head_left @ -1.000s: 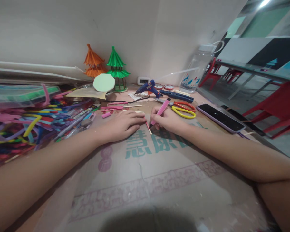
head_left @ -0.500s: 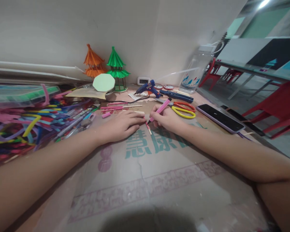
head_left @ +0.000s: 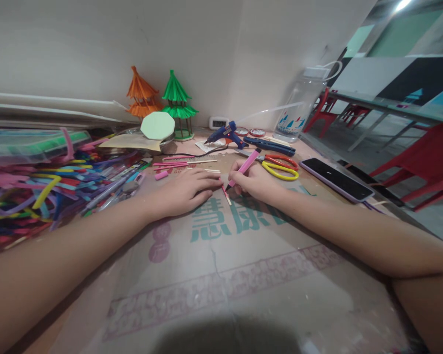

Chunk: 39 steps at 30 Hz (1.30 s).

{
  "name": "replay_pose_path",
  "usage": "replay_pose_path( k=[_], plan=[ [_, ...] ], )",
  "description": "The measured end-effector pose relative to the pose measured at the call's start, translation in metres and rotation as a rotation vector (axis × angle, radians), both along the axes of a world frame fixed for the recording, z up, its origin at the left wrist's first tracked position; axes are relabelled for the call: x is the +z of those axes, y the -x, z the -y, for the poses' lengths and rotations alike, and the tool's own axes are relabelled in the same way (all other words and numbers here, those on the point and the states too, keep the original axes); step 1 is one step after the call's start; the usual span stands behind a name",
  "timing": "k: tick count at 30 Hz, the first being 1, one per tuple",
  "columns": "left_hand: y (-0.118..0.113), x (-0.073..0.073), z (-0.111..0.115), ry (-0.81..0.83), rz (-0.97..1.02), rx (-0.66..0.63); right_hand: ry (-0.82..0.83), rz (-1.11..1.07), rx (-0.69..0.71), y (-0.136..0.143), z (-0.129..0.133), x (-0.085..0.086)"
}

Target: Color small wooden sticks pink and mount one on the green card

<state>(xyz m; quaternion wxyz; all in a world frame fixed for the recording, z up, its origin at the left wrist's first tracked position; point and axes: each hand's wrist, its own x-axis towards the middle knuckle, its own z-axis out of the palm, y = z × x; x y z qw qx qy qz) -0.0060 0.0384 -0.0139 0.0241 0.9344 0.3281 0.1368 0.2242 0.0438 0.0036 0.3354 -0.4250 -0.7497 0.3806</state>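
Note:
In my right hand (head_left: 253, 178) is a pink marker (head_left: 248, 164), gripped like a pen and slanting down to the left. Its dark tip meets a thin wooden stick (head_left: 226, 193), coloured pink along part of its length and pale at the near end. My left hand (head_left: 186, 191) lies flat with its fingers stretched out, the fingertips at the stick's far end. Left of that hand lies a pink marker cap (head_left: 161, 175). Just beyond it are several sticks (head_left: 172, 165), some pink and some plain wood.
Scissors (head_left: 280, 167), a blue utility knife (head_left: 269, 146) and a glue gun (head_left: 225, 134) lie beyond my right hand. A phone (head_left: 335, 179) is at the right. Pipe cleaners (head_left: 29, 191) pile up at the left. Two small pagoda models (head_left: 176, 98) and a bottle (head_left: 299, 105) stand behind.
The marker's tip has shifted very slightly along the stick, and the camera view has moved a little. Both hands keep nearly the same pose.

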Motion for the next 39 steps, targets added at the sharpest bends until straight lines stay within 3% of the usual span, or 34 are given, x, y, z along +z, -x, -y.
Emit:
replay_pose_path(
  k=[14, 19, 27, 34, 39],
  plan=[
    [-0.0001, -0.0007, -0.0001, -0.013, 0.020, -0.006, 0.101, -0.021, 0.046, 0.0009, 0.0051, 0.0071],
    [-0.0001, -0.0018, -0.0010, -0.018, 0.025, -0.016, 0.069, -0.035, 0.050, 0.0008, 0.0045, 0.0062],
    [-0.0001, -0.0011, -0.0007, -0.016, 0.017, -0.024, 0.139, -0.081, 0.244, -0.0039, 0.0049, 0.0054],
    [0.0005, -0.0023, -0.0013, -0.030, 0.025, -0.026, 0.098, -0.093, 0.123, -0.0009, 0.0041, 0.0036],
    [0.0003, -0.0022, -0.0018, -0.016, 0.027, -0.030, 0.121, -0.090, 0.210, -0.0022, 0.0044, 0.0048]
  ],
)
